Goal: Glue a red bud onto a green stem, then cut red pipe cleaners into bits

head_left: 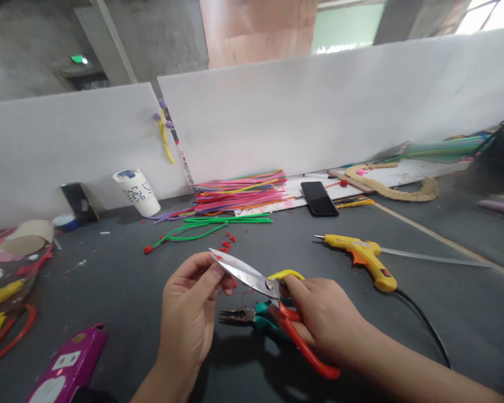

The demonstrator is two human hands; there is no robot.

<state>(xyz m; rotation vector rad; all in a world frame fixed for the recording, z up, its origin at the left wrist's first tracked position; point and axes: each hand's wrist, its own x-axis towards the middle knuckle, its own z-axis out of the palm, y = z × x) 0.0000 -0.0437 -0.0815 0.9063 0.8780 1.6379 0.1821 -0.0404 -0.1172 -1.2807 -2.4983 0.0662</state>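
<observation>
My right hand [319, 308] is wrapped round the handles of a pair of scissors [250, 277] with red and yellow grips. The blades look nearly closed and point up and left. Thumb and forefinger of my left hand [191, 305] are pinched together beside the blade tips, and what they hold is mostly hidden. A speck of red shows on the blade by those fingertips. Below the scissors lie needle-nose pliers [239, 316] with teal handles, partly covered by my right hand. Small red fluffy scraps [227, 244] are scattered just beyond my left hand.
A yellow glue gun [361, 254] with its cord lies right. Colored pipe cleaners [239, 196], green stems [201, 229] and a phone [319, 198] lie behind. At left are a purple power strip [69, 364], other scissors [10, 341] and a white cup-like roll [138, 193]. White panels [319, 112] stand behind.
</observation>
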